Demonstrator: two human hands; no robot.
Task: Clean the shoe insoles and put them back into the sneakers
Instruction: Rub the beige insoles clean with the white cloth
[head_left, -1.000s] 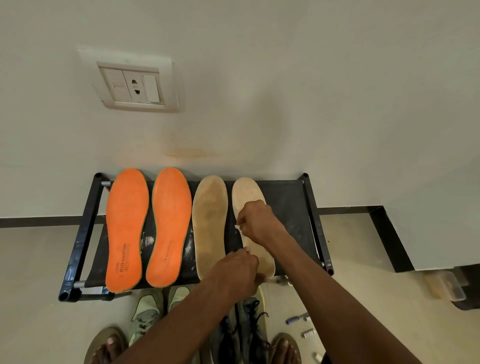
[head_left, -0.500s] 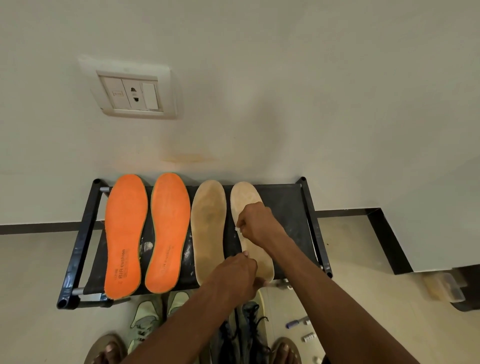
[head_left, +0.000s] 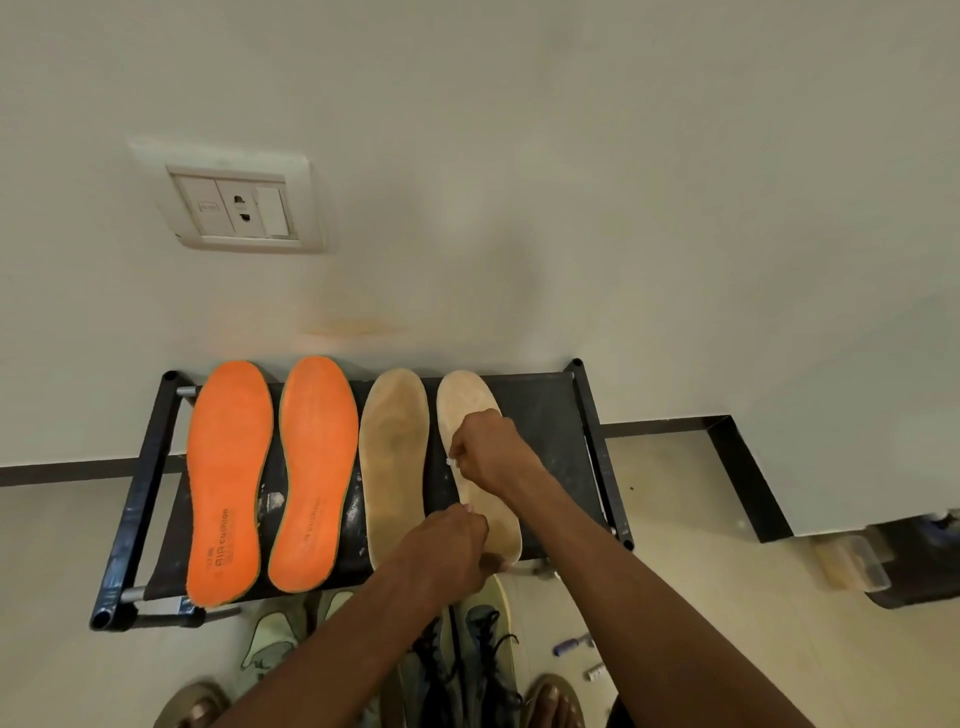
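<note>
- head view: i see four insoles lying side by side, toes toward the wall, on the black fabric top of a low shoe rack (head_left: 597, 447) set against a pale wall.
- two orange insoles sit at the left of the rack: the outer orange insole (head_left: 228, 483) and the inner orange insole (head_left: 316, 473), each with printed lettering near the heel.
- two tan ones sit to their right: the left tan insole (head_left: 396, 457) lies untouched, and the right tan insole (head_left: 470, 400) is under both hands.
- my right hand (head_left: 488, 452) rests on the middle of the right tan insole, fingers curled together and pinching a small white scrap (head_left: 452, 460); what it is i cannot tell.
- my left hand (head_left: 447, 551) is at that insole's heel end, fingers bunched and pressed on its near edge at the rack's front.
- below the rack on the floor i see light green sneakers (head_left: 270, 644) and dark laced sneakers (head_left: 483, 660), partly hidden by my forearms.
- a wall socket (head_left: 239, 208) sits above the rack at left.
</note>
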